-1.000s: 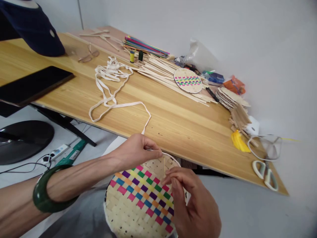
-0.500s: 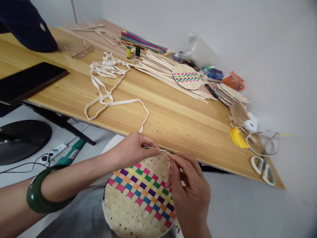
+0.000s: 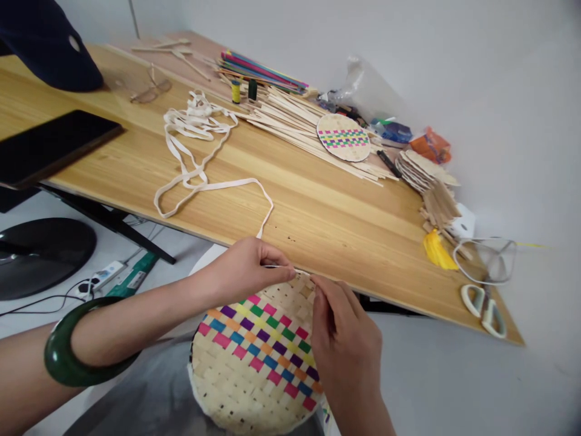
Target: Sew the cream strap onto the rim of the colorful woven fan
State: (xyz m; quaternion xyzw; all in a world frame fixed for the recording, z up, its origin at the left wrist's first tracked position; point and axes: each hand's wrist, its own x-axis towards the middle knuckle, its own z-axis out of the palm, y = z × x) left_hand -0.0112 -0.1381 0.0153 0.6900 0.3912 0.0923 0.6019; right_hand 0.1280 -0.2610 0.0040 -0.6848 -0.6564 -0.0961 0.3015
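Woven disc (image 3: 258,363) sits below the table's near edge; left hand (image 3: 240,272) pinches white tape (image 3: 200,181) against its top rim, right hand (image 3: 345,351) pinching beside it.

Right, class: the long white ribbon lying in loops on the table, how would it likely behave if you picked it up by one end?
The white ribbon would probably go floppy and trail, since it lies in loose loops. It looks thin and flat, so likely light. The tangled heap at its far end may snag and lift together.
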